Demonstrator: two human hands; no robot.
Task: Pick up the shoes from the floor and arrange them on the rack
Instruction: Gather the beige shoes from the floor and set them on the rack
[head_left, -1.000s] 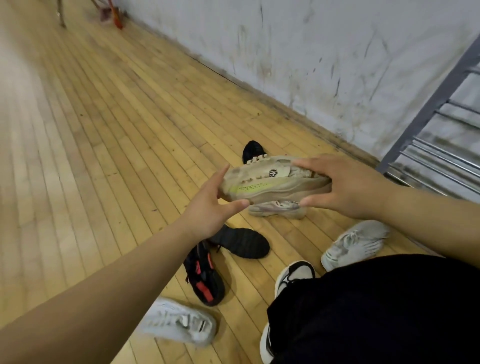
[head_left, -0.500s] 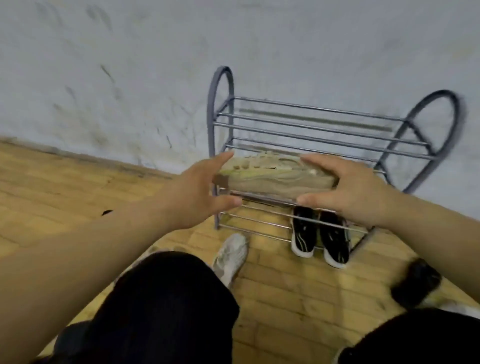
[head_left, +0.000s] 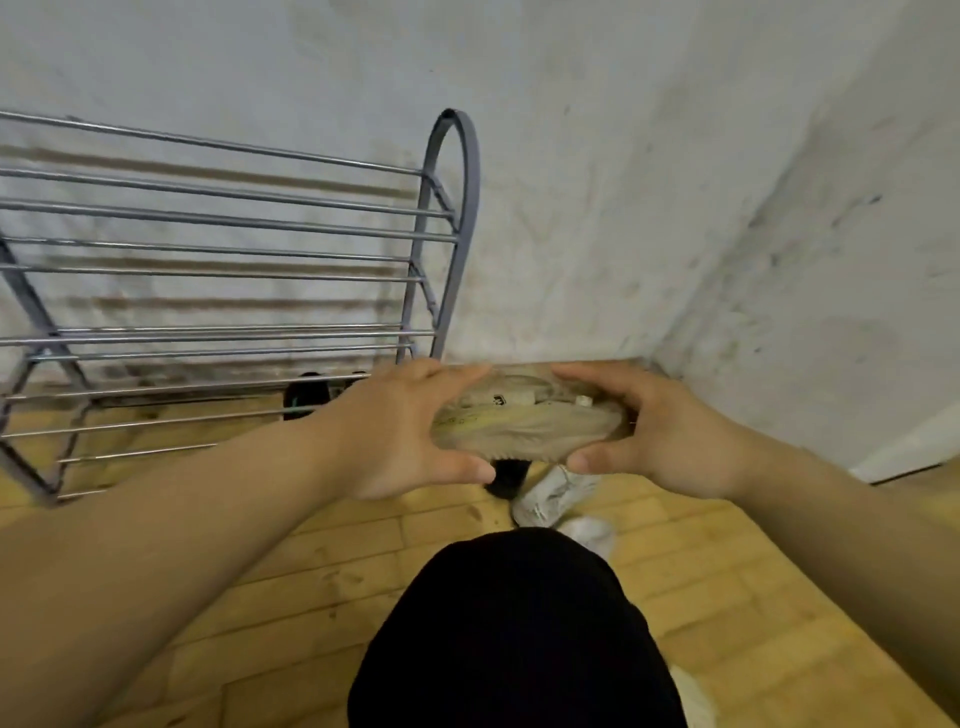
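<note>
the beige shoe (head_left: 524, 428) is up in the air, lying sideways between the two hands, out past the right end of the rack (head_left: 451, 218) and not over any shelf. the left hand (head_left: 410, 431) grasps one end and the right hand (head_left: 660, 436) grasps the other, each curled round it from above and below. nothing supports the middle. to my eye that is the first weak spot: the shoe looks soft and worn, and if either hand lets go early it could fold or swing down off the other.

the nearest part of the rack is its arched end frame, and it stands between the shoe and the shelves. a sideways sweep that is too flat could knock the shoe against that frame, or nudge the rack, which looks light. the shelves are only thin bars with gaps, so a shoe set down crooked may tip or slide off.

a dark shoe (head_left: 306, 400) shows through the lower bars; i cannot tell whether it sits on a shelf or under it. right beneath the held shoe a black shoe (head_left: 506, 478) and white shoes (head_left: 558, 496) lie on the wooden floor (head_left: 291, 561), close to the person's knee (head_left: 519, 623), easy to kick or stumble on when shifting towards the rack.
</note>
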